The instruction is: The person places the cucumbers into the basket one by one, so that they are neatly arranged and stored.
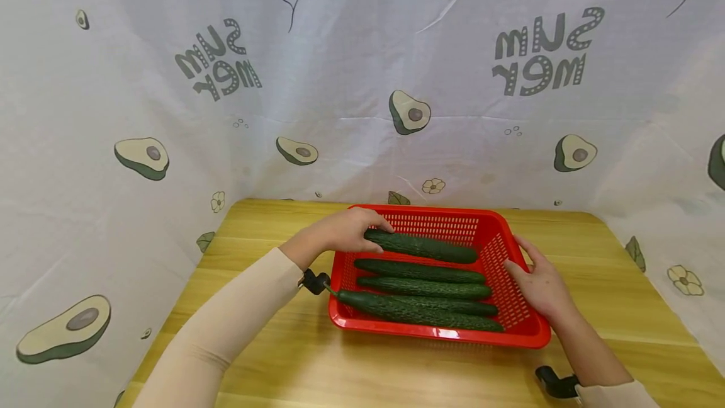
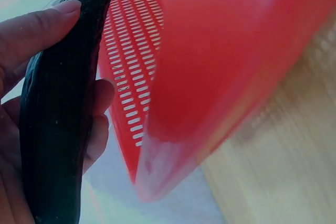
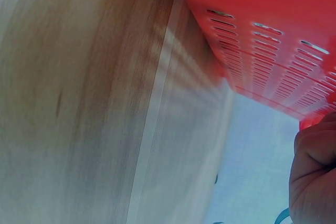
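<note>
A red plastic basket [image 1: 419,330] with slotted walls stands on the table, several dark green cucumbers [image 1: 425,288] lying side by side in it. My left hand [image 1: 352,230] grips the left end of one cucumber [image 1: 430,247] at the basket's far side. In the left wrist view the thumb and fingers wrap round that cucumber [image 2: 58,114], beside the red wall [image 2: 210,66]. At the basket's right rim, my right hand [image 1: 540,285] holds on, thumb inside and fingers outside. Only part of this hand [image 3: 317,171] shows in the right wrist view, next to the slotted wall.
The wooden table [image 1: 294,370] extends around the basket. A white curtain [image 1: 351,80] printed with avocados and lettering hangs behind and at both sides. Black wrist-camera mounts [image 1: 315,282] sit at both wrists, the left one close to the basket's left rim.
</note>
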